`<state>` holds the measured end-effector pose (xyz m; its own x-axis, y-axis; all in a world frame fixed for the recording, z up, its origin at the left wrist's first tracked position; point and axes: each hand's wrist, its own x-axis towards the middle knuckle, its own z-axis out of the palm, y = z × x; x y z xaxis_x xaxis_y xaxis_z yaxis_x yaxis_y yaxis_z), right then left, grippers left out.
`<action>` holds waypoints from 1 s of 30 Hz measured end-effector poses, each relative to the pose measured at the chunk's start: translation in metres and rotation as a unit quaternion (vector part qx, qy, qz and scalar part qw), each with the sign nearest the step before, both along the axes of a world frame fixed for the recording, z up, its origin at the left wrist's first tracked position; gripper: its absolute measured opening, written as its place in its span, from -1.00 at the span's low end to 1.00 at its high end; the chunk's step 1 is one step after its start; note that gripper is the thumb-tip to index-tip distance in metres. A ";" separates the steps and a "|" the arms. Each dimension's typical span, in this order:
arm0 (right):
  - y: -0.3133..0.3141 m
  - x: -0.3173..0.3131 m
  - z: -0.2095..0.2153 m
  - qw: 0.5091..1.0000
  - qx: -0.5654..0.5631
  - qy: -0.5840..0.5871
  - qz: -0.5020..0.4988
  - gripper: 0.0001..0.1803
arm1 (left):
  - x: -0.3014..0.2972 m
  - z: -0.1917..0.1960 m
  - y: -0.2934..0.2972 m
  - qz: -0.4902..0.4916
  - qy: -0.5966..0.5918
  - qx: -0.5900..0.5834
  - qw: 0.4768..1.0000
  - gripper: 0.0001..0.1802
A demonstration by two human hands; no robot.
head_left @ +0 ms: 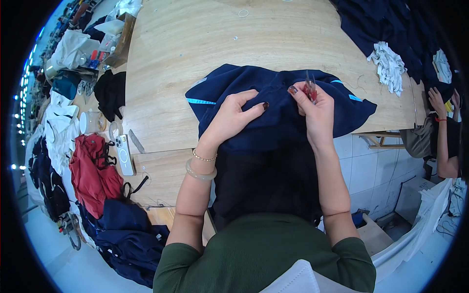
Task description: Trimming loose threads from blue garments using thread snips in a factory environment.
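Observation:
A navy garment (273,115) with light-blue strips lies bunched over the table's near edge and hangs toward my lap. My left hand (230,117) has hold of its left middle part, thumb on top, with several fingertips hidden by the cloth. On the right side of the same garment, my right hand (317,110) is closed around small red-handled thread snips (310,88), whose blades point away from me. The right thumb and fingers are also close to the cloth; whether they pinch a thread cannot be made out.
The wooden table (195,44) spreads ahead. On the left are a phone (125,155), a red garment (95,171), navy clothing (129,239) and a cardboard box (122,41). At right sit white cloth strips (387,66), dark garments (378,24) and a co-worker's hand (436,101).

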<state>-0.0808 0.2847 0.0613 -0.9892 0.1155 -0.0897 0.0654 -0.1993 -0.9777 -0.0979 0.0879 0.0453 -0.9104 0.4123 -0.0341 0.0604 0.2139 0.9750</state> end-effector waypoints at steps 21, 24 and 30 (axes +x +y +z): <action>0.008 0.009 -0.003 0.895 0.378 0.220 0.091 -0.68 | 0.002 0.000 0.002 0.005 -0.065 0.091 0.994 -0.70; 0.012 0.009 -0.005 0.898 0.379 0.207 0.089 -0.76 | 0.002 0.006 0.003 0.005 -0.101 0.124 0.987 -0.70; 0.020 0.010 0.017 0.976 0.170 -0.003 0.139 -0.95 | -0.002 0.007 0.000 -0.002 -0.018 0.036 0.999 -0.68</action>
<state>-0.0709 0.3047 0.0780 -0.9861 -0.1333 -0.0994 0.0772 0.1626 -0.9837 -0.0998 0.0877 0.0520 -0.9071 0.4193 -0.0366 0.0265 0.1436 0.9893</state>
